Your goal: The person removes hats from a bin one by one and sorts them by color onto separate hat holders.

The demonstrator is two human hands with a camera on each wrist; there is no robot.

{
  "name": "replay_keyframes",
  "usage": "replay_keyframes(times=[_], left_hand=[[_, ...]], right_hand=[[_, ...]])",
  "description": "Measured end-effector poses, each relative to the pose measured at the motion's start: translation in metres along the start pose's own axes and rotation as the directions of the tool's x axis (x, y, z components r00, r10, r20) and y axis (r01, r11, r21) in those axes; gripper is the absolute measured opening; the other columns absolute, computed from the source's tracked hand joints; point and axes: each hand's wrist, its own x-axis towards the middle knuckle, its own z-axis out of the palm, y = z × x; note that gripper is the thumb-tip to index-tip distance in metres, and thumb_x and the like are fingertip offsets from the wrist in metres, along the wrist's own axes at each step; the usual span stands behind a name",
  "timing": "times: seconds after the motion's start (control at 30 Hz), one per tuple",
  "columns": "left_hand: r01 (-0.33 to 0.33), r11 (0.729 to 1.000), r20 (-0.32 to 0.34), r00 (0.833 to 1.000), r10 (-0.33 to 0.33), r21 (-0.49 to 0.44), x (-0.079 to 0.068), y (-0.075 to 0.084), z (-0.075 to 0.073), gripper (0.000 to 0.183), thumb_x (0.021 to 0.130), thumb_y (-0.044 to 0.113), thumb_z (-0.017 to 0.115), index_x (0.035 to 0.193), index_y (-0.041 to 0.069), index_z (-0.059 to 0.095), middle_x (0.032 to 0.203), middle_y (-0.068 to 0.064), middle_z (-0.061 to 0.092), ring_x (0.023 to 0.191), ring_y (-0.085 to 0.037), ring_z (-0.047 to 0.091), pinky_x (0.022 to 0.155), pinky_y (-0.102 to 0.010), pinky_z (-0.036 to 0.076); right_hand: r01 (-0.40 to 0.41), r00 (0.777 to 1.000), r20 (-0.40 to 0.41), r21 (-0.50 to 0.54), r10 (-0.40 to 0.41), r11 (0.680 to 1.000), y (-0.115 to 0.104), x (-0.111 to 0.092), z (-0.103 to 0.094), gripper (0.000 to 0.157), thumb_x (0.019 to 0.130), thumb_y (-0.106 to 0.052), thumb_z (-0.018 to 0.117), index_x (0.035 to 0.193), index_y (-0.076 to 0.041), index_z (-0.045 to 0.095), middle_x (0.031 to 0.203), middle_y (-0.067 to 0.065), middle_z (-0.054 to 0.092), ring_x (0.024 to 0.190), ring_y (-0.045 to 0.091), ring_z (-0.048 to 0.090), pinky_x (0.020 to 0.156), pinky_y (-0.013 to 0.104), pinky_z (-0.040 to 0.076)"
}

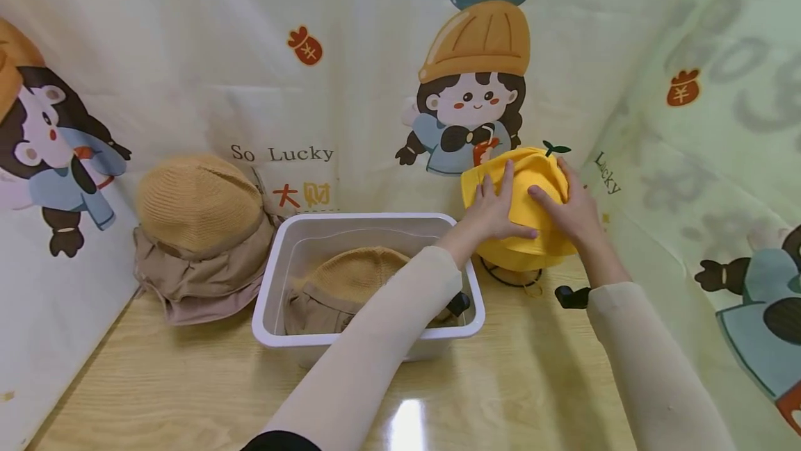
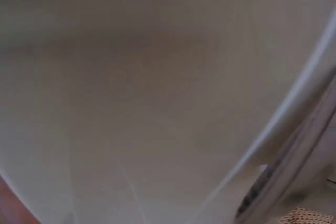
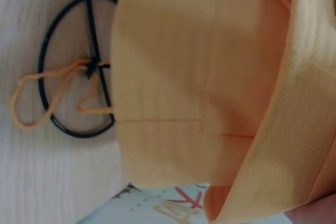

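A yellow fabric hat (image 1: 522, 225) with a green sprout on top sits over a black wire stand (image 1: 510, 281) at the right. My left hand (image 1: 491, 213) rests on its front left, fingers spread and thumb pointing right. On the other side, my right hand (image 1: 577, 213) holds the crown, thumb in front and the other fingers partly hidden behind. In the right wrist view the hat's folded brim (image 3: 283, 145) overlaps a lower yellow panel. An orange cord (image 3: 26, 124) hangs by the stand's ring.
Left of the stand is a white plastic basin (image 1: 265, 312) with a tan straw-and-cloth hat (image 1: 353, 277) inside, under my left forearm. Farther left, another tan hat (image 1: 197, 211) with a cloth brim stands against the printed backdrop (image 1: 369, 103). The backdrop walls close in the wooden tabletop (image 1: 188, 374).
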Motion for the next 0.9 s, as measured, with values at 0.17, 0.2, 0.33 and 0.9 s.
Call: replay_keyframes(times=[0.17,0.2,0.33,0.9], left_hand=[[-0.021,1.000,0.015,1.000,0.021,0.014,-0.001,-0.006,0.010,0.135,0.075,0.069,0.073,0.151,0.033,-0.033,0.163,-0.016,0.013,0.146,-0.030,0.031,0.108,-0.039,0.044],[-0.024,0.999,0.013,1.000,0.024,0.031,-0.001,-0.007,0.011,0.135,0.075,0.068,0.073,0.151,0.032,-0.033,0.163,-0.016,0.015,0.144,-0.030,0.033,0.107,-0.038,0.045],[-0.021,0.994,-0.017,1.000,0.023,0.108,-0.001,-0.014,0.016,0.132,0.078,0.067,0.071,0.152,0.030,-0.032,0.162,-0.015,0.018,0.142,-0.028,0.037,0.106,-0.035,0.045],[0.006,0.987,-0.096,0.995,0.010,0.159,-0.006,-0.021,0.015,0.122,0.074,0.078,0.065,0.159,0.034,-0.009,0.159,-0.009,0.026,0.137,-0.026,0.037,0.105,-0.035,0.045]], right_hand=[[-0.028,0.999,-0.022,0.013,0.028,1.000,0.008,-0.006,0.009,0.092,0.091,-0.063,0.058,0.158,-0.046,-0.002,0.155,0.023,0.032,0.125,0.045,0.042,0.099,0.064,0.038],[-0.034,0.999,-0.025,0.018,0.035,0.999,0.010,-0.006,0.011,0.093,0.090,-0.063,0.059,0.157,-0.046,-0.003,0.155,0.023,0.032,0.124,0.045,0.042,0.099,0.064,0.038],[-0.055,0.997,-0.043,0.033,0.057,0.998,0.016,-0.005,0.020,0.096,0.088,-0.065,0.060,0.157,-0.047,-0.004,0.154,0.023,0.033,0.121,0.044,0.043,0.095,0.061,0.041],[-0.080,0.996,-0.029,0.034,0.081,0.996,0.031,-0.009,0.031,0.099,0.091,-0.059,0.060,0.160,-0.034,-0.007,0.149,0.028,0.035,0.119,0.045,0.046,0.087,0.054,0.044]])
